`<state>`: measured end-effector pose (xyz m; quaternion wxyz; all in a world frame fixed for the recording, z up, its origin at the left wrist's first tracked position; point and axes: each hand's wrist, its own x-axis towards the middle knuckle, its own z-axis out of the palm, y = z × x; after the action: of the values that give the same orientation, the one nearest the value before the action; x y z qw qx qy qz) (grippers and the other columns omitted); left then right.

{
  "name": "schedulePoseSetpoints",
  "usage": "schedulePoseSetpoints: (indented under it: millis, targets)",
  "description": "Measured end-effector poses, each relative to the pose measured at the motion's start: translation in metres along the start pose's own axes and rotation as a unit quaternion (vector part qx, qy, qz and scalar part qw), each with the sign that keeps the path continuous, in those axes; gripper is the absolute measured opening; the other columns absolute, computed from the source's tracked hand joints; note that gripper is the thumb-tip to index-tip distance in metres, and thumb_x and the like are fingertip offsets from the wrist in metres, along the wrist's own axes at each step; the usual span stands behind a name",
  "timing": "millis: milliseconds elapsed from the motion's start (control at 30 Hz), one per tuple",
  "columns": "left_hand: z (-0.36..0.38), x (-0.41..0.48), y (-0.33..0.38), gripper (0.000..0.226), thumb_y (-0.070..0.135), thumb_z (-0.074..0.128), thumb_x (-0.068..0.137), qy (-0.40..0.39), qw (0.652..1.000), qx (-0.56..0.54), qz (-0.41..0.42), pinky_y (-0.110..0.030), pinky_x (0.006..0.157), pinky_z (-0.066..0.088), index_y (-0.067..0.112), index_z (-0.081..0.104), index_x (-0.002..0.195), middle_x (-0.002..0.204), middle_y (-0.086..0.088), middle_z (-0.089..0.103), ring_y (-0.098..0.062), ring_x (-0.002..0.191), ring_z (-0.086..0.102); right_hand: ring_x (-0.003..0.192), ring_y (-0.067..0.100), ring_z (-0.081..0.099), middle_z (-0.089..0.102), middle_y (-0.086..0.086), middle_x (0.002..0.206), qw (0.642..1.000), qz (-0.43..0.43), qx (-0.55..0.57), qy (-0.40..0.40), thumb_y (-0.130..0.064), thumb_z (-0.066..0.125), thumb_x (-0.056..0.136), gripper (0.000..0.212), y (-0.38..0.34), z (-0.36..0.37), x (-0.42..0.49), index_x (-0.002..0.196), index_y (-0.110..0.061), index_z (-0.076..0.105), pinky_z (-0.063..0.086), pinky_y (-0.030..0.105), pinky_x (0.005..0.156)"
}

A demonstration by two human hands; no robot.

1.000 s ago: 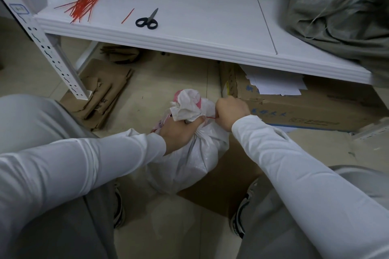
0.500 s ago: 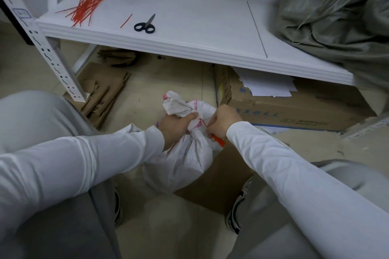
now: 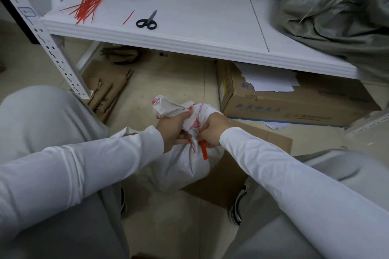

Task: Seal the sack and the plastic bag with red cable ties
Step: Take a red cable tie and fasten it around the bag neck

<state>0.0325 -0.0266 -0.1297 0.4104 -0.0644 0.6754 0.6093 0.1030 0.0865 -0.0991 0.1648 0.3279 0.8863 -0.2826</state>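
A white woven sack (image 3: 185, 166) stands on the floor between my knees, its neck bunched. My left hand (image 3: 174, 130) grips the gathered neck just below the crumpled top. My right hand (image 3: 211, 130) pinches a red cable tie (image 3: 203, 150) that runs round the neck; its flat tag end hangs down below my fingers. A bundle of spare red cable ties (image 3: 92, 0) lies on the white shelf (image 3: 189, 44) at the far left. A grey-green plastic bag (image 3: 341, 12) slumps on the shelf at the right.
Black scissors (image 3: 147, 22) and one loose red tie (image 3: 128, 17) lie on the shelf. A cardboard box (image 3: 294, 103) with white papers sits under the shelf at the right. Flattened cardboard (image 3: 105, 88) lies at left, more under the sack. A perforated shelf post (image 3: 54, 52) stands at left.
My right hand has come down from beside the neck to its near side, and the tie's tag end now hangs below it. The sack's top has tipped away to the left.
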Motion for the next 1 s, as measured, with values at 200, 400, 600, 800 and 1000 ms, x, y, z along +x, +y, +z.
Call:
schedulePoseSetpoints:
  millis: [200,400,600,800,1000]
  targets:
    - [0.005,0.004,0.001,0.038,0.037,0.064,0.088,-0.006,1.0,-0.027,-0.009,-0.036,0.065,0.061,0.015,0.06,0.119,0.096,-0.013,0.073,-0.025,0.077,0.073,0.092,0.028,0.069,0.068,0.015,0.104,0.986,0.048,0.137,-0.082,-0.02,0.064,0.091,0.027,0.0,-0.002,-0.001,0.114,-0.006,0.061,0.06,0.038,0.078]
    - [0.014,0.011,0.004,0.036,0.037,0.063,0.09,-0.023,0.999,-0.029,-0.012,-0.036,0.066,0.061,0.013,0.059,0.118,0.093,-0.013,0.074,-0.024,0.073,0.074,0.062,0.014,0.068,0.071,0.009,0.082,0.973,0.054,0.189,-0.119,-0.019,0.063,0.092,0.02,-0.001,-0.032,-0.007,0.103,-0.003,0.064,0.057,0.022,0.055]
    - [0.013,0.014,0.007,0.039,0.037,0.061,0.091,-0.036,0.998,-0.037,-0.021,-0.035,0.065,0.061,0.014,0.059,0.123,0.096,-0.013,0.073,-0.022,0.073,0.074,0.075,0.021,0.073,0.073,0.015,0.095,0.964,0.073,0.199,-0.161,-0.009,0.071,0.084,0.027,0.003,-0.036,-0.004,0.109,0.0,0.063,0.061,0.029,0.071]
    - [0.012,0.011,0.006,0.04,0.037,0.06,0.092,-0.039,0.999,-0.033,-0.018,-0.031,0.061,0.06,0.013,0.061,0.124,0.089,-0.011,0.073,-0.018,0.066,0.072,0.071,0.015,0.068,0.072,0.013,0.102,0.978,0.061,0.116,-0.162,-0.017,0.075,0.081,0.031,-0.002,-0.026,0.001,0.107,-0.005,0.064,0.046,0.015,0.041]
    - [0.015,0.011,0.006,0.043,0.041,0.061,0.09,-0.041,0.999,-0.024,-0.024,-0.031,0.058,0.058,0.01,0.061,0.121,0.089,-0.011,0.073,-0.02,0.069,0.072,0.074,0.02,0.069,0.07,0.011,0.091,0.992,0.02,0.016,-0.125,-0.017,0.075,0.079,0.024,-0.005,-0.018,0.002,0.098,-0.007,0.065,0.059,0.027,0.064]
